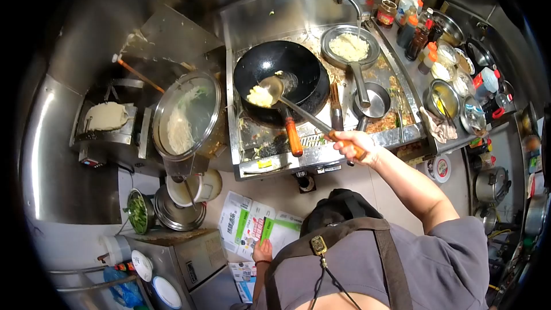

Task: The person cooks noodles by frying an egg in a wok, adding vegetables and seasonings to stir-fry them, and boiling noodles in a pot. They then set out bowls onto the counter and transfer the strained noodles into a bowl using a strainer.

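My right hand [354, 147] is wrapped round the wooden end of a long-handled ladle [275, 87]. The ladle's bowl rests inside a black wok [258, 60], beside a clump of yellow food [260, 97] that looks like egg. The wok's wooden handle [294, 138] points toward me, and no hand is on it. My left hand [263, 251] is low at my side, in front of a printed sheet [235, 222]; its fingers are too small to make out, and whether it touches the sheet is unclear.
Right of the wok are a strainer of pale food [349, 47] under a tap, a brush [335, 106] and a small pan [373, 101]. Sauce bottles [418, 40] and bowls line the right shelf. Leftward are a large pot [201, 116] with noodles and a bowl of greens [138, 211].
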